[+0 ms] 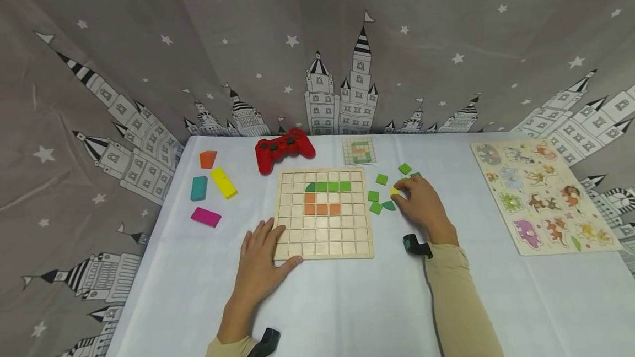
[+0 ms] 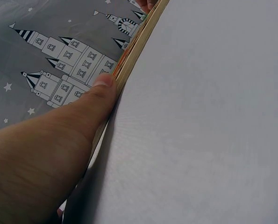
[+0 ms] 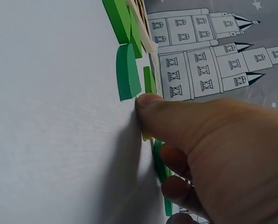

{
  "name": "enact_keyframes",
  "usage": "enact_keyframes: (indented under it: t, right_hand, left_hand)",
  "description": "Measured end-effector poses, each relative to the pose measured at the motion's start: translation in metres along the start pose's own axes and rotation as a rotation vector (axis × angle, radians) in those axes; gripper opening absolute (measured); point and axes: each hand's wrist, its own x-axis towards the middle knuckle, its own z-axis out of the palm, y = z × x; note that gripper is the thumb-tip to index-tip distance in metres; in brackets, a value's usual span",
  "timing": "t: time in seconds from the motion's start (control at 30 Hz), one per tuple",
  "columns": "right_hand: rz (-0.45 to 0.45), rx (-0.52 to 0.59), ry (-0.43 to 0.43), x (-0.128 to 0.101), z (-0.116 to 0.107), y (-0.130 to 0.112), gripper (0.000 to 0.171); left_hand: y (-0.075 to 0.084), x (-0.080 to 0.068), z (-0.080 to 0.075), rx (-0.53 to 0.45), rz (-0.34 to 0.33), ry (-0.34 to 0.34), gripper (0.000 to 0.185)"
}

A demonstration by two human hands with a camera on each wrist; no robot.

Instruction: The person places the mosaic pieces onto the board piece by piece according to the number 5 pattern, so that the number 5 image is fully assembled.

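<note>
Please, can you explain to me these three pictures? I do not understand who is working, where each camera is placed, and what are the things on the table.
No machine here: a person works with two bare hands. The wide picture comes from a camera on the head; the two close ones come from cameras on the wrists.

On the white table lies a wooden grid board with some green and orange tiles set in it. The left hand rests flat on its near left corner. The right hand is among loose green tiles beside the board, its fingers on a small yellow tile.

Also there: a red game controller, a small pattern card, coloured blocks and an animal puzzle.
</note>
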Motion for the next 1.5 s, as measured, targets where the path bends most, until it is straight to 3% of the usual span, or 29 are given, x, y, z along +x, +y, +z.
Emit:
enact_keyframes:
  t: [0.73,1.03,1.5]
  right_hand:
    - [0.02,0.029,-0.005,0.0,0.006,-0.007,0.039]
    - [-0.025,0.036,-0.013,-0.001,0.01,-0.023,0.04]
    - [-0.171,0.056,-0.051,-0.009,0.028,-0.054,0.034]
  left_hand:
    - [0.003,0.0,-0.004,-0.006,-0.005,-0.01,0.086]
    - [0.002,0.001,-0.003,0.003,-0.014,-0.019,0.087]
    - [-0.001,0.001,0.002,0.005,0.022,0.017,0.085]
